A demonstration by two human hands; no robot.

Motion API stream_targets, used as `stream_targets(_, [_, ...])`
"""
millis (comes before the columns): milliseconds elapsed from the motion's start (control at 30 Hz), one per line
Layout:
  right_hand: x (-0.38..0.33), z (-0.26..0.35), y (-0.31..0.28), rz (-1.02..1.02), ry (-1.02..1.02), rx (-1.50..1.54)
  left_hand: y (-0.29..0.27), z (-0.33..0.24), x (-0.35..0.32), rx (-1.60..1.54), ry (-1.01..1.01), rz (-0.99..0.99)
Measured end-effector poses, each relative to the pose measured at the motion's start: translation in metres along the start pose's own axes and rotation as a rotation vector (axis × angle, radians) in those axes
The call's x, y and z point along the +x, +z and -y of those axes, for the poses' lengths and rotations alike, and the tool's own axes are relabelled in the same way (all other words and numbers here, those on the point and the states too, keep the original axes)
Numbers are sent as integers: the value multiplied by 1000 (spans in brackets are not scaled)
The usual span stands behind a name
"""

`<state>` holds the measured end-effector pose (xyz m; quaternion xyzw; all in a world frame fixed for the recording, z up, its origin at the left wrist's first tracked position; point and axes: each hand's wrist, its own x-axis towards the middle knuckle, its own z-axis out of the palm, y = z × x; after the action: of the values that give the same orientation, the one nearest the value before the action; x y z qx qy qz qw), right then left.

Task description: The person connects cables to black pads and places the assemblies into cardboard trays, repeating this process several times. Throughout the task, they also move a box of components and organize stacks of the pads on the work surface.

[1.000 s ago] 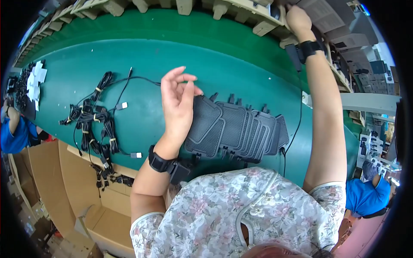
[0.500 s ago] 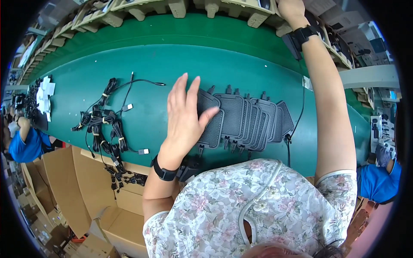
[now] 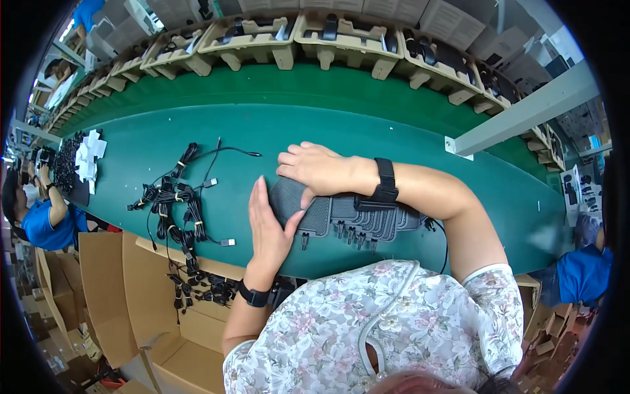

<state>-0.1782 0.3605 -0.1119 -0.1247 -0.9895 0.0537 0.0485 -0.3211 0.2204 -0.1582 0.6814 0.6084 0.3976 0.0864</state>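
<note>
Several dark grey mesh-textured panels (image 3: pixel 375 222) with small prongs lie overlapped in a row in front of me. At the row's left end, my left hand (image 3: pixel 268 226) rests along the edge of the leftmost mesh panel (image 3: pixel 312 215). Its fingers are stretched out straight and its thumb touches the panel's face. My right hand (image 3: pixel 318 169) reaches across from the right with its fingers curled over the far left part of that panel. Its wrist and black strap hide some of the row. I cannot make out anything under the right fingers besides the panel.
Bundled black cables (image 3: pixel 174 197) lie on the green table (image 3: pixel 367 134) to the left. An open cardboard box (image 3: pixel 105 295) with more cables stands below the near edge. Moulded trays (image 3: pixel 348 46) line the far side. A grey post (image 3: pixel 531 108) rises at right. Other people work on both sides.
My right hand has come back from the far trays to the leftmost panel. My left hand has stayed beside the panels, its fingers now closer together. The view has shifted, showing more of the trays.
</note>
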Motion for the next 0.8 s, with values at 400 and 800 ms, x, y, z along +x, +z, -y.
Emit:
stream_targets(400, [-29, -105, -72, -739, 578, 208, -25, 1, -33, 106, -7, -77])
stream_targets(800, [-56, -238, -140, -563, 1097, 198, -49, -8, -60, 67, -69, -176])
